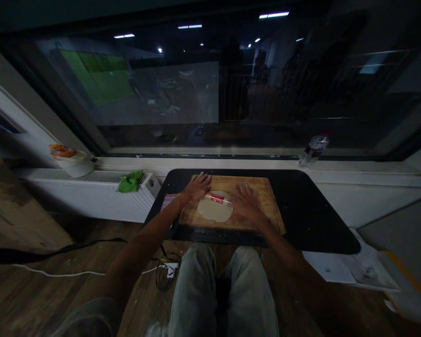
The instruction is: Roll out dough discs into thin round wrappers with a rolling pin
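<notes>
left hand (196, 187) and right hand (246, 200) spread flat on roller (219, 199) over dough (214, 213), wooden board (266, 201) on black table (308, 215) by window (210, 93)

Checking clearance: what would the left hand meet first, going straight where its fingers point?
The left hand likely meets only bare wooden board, then black table; depth is unclear.
</notes>
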Demonstrator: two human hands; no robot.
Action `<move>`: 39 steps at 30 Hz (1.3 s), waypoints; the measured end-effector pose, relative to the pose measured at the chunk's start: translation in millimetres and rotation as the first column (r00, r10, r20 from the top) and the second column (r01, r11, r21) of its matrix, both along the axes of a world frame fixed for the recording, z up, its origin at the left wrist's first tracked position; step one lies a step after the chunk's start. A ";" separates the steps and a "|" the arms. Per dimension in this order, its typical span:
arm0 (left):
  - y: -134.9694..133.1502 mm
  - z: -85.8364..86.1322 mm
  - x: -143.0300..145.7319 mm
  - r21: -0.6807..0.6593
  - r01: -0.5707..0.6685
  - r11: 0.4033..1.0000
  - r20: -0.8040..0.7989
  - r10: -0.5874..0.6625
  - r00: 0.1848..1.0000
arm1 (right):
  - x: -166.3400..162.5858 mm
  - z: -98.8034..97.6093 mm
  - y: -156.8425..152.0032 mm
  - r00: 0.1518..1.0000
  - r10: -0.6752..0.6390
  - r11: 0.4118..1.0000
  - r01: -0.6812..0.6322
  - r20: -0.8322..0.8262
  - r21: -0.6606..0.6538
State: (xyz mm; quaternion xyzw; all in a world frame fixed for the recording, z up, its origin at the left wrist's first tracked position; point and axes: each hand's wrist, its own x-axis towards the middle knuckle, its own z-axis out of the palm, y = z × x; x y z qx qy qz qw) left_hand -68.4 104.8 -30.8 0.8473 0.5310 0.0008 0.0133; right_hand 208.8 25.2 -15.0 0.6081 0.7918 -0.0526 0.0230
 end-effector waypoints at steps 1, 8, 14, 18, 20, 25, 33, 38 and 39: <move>-1.6 -1.3 -0.6 0.018 0.000 1.000 -0.002 0.000 1.000 | -1.2 -0.4 -1.5 1.000 -0.016 1.000 0.016 0.001 0.004; -20.6 -4.5 -7.2 0.113 0.027 0.993 0.002 -0.028 1.000 | -7.5 4.5 -17.4 1.000 -0.018 0.998 0.018 -0.002 0.056; -37.4 -1.7 -10.2 0.143 -0.003 0.990 -0.018 0.006 1.000 | -13.6 11.4 -32.5 0.999 -0.040 0.998 0.042 -0.028 0.056; -48.3 -1.3 -11.8 0.143 -0.030 0.989 -0.043 0.036 0.998 | -16.9 14.1 -44.3 1.000 0.000 0.992 0.003 -0.024 0.126; -55.8 -0.7 -13.9 0.140 -0.051 0.989 -0.048 0.058 0.997 | -17.9 13.9 -50.1 1.000 0.012 0.990 -0.010 -0.016 0.142; -80.7 2.4 -19.7 0.165 0.009 0.986 -0.099 0.008 0.995 | -20.9 10.8 -64.2 0.998 0.055 0.983 -0.048 -0.033 0.175; -112.3 0.9 -21.5 0.203 -0.008 0.979 -0.090 0.026 0.996 | -29.1 16.1 -92.3 0.996 0.016 0.982 0.000 -0.085 0.189; -115.8 0.0 -23.5 0.176 -0.048 0.983 -0.016 0.052 0.999 | -29.0 15.8 -96.8 0.998 0.010 0.976 0.004 -0.063 0.216; -114.7 0.7 -23.3 0.168 -0.047 0.985 -0.007 0.049 0.999 | -28.3 15.0 -94.3 0.998 0.016 0.977 -0.003 -0.057 0.214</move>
